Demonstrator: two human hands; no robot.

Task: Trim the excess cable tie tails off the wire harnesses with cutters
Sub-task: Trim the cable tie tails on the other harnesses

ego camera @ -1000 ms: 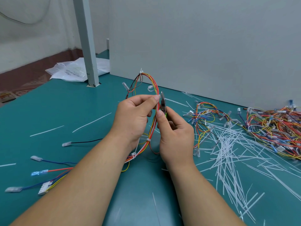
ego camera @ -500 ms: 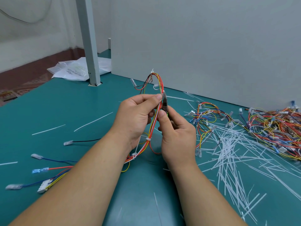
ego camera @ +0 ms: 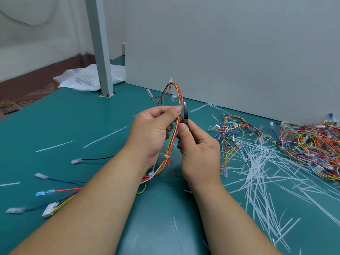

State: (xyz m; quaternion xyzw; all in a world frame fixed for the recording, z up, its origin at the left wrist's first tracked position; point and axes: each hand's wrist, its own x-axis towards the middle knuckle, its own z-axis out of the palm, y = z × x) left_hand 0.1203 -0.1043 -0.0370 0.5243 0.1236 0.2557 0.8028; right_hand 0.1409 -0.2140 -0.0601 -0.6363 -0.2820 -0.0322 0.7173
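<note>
Head view: wire harness (ego camera: 173,137) in pinch of left hand (ego camera: 150,133), cutters (ego camera: 185,115) beside it in curled fingers of right hand (ego camera: 198,151)

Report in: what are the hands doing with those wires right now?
Left hand pinches the wire harness, held up. Right hand grips the cutters, tips beside the left thumb. Nothing in the way.
</note>
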